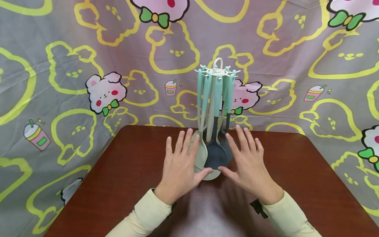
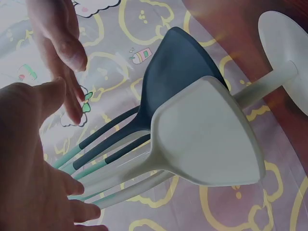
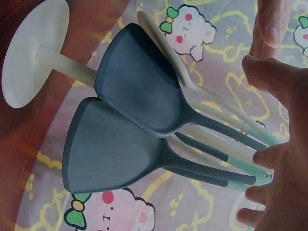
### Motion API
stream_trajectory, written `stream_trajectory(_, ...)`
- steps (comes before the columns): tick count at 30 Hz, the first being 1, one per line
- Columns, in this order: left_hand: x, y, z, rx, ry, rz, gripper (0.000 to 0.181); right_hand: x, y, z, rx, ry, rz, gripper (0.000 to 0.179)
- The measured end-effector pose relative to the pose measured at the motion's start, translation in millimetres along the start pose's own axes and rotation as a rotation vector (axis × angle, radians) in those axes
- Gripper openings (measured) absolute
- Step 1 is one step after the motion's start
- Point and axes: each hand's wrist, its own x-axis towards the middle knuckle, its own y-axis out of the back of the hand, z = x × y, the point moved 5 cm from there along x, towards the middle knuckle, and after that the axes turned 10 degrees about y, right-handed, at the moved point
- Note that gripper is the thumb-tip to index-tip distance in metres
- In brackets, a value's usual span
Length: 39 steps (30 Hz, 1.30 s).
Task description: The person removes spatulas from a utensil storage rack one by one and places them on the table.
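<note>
A white rotating utensil rack (image 1: pixel 218 70) stands upright on the table, hung with several mint-handled kitchen utensils. Its round white base (image 1: pixel 211 175) shows below them. Toward me hang a dark blue turner (image 1: pixel 216 155) and a pale grey-green turner (image 1: pixel 202 154); the right wrist view shows a second dark turner (image 3: pixel 113 151). My left hand (image 1: pixel 181 166) is raised palm forward, fingers spread, in front of the rack's left side. Mirroring it on the right is my right hand (image 1: pixel 251 166), also spread. Both appear apart from the utensils, holding nothing, thumbs pointing toward each other.
The rack stands on a dark reddish-brown table (image 1: pixel 133 164) with rounded far corners. Around the table hangs a grey-pink cloth (image 1: pixel 142 108) printed with yellow outlines and cartoon animals, close behind the rack.
</note>
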Motion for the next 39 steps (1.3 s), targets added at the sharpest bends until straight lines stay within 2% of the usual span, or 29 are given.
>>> stream_trajectory(7,2.4,2.4,0.7,-0.016,-0.018,-0.002,0.103,0.5,2,2,-0.013,-0.003,0.000,0.105)
stream_trajectory(11,3.3,7.2,-1.5,-0.049,-0.074,0.056,0.099,3.2,4,0,0.014,0.005,0.038,0.093)
stream_trajectory(17,11.3,17.6,-7.8,-0.263,-0.232,0.194,0.079,7.6,10,3,0.103,0.017,0.116,0.076)
stream_trajectory(21,17.7,23.1,-13.0,-0.411,-0.296,0.264,0.067,7.7,14,4,0.147,0.021,0.155,0.070)
stream_trajectory(27,27.7,29.0,-19.0,-0.561,-0.289,0.291,0.047,8.9,19,5,0.182,0.031,0.223,0.065)
stream_trajectory(31,31.4,32.0,-19.8,-0.607,-0.281,0.306,0.040,9.0,22,6,0.191,0.025,0.240,0.062)
stream_trajectory(35,35.3,34.7,-21.1,-0.663,-0.281,0.351,0.034,9.1,24,8,0.197,0.014,0.238,0.060)
stream_trajectory(39,41.5,37.5,-20.9,-0.679,-0.289,0.364,0.035,9.2,24,8,0.209,0.003,0.234,0.061)
